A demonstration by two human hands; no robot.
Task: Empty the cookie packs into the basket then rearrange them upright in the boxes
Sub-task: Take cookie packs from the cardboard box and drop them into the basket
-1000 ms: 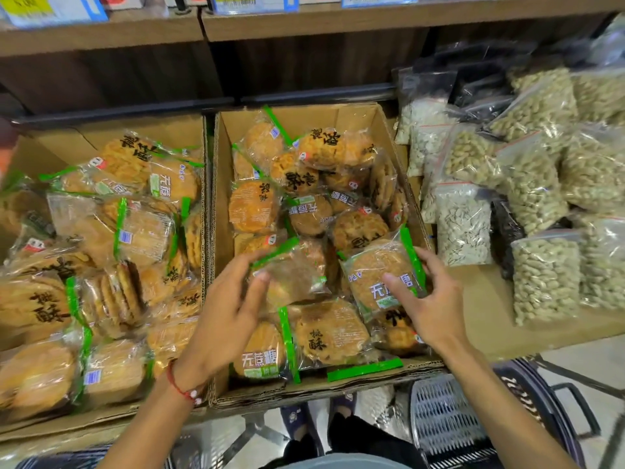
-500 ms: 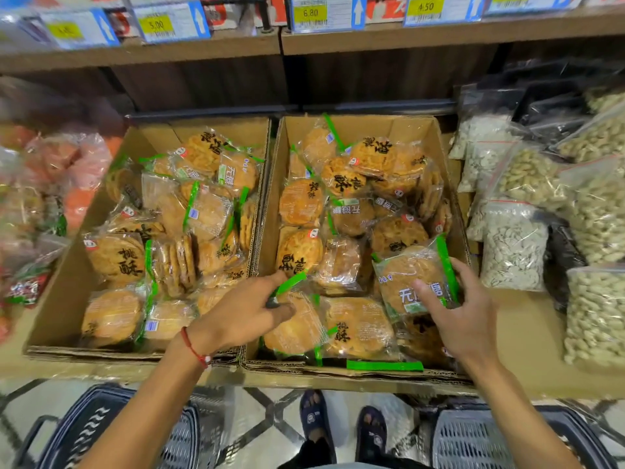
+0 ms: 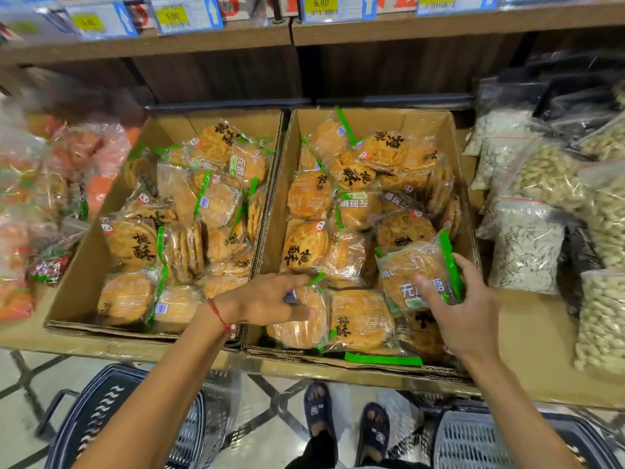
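Observation:
Two open cardboard boxes stand side by side on the shelf, a left box (image 3: 77, 275) and a right box (image 3: 466, 211). Both are full of clear cookie packs with green seams, lying jumbled. My right hand (image 3: 463, 309) grips one cookie pack (image 3: 409, 269) by its lower right corner and tilts it up at the right box's front right. Over the front left of that box, my left hand (image 3: 260, 299) has index finger and thumb straight, touching a flat-lying pack (image 3: 301, 330). Two dark baskets sit on the floor below, a left basket (image 3: 98, 421) and a right basket (image 3: 473, 441).
Clear bags of nuts and seeds (image 3: 527, 248) are piled to the right of the boxes. Red and orange snack bags (image 3: 50, 184) lie to the left. An upper shelf with price tags (image 3: 321, 5) overhangs the boxes. My sandalled feet (image 3: 345, 418) stand between the baskets.
The view has swung so both boxes show fully. My left hand dropped from a raised pack onto the front-left pack. My right hand keeps hold of the same pack.

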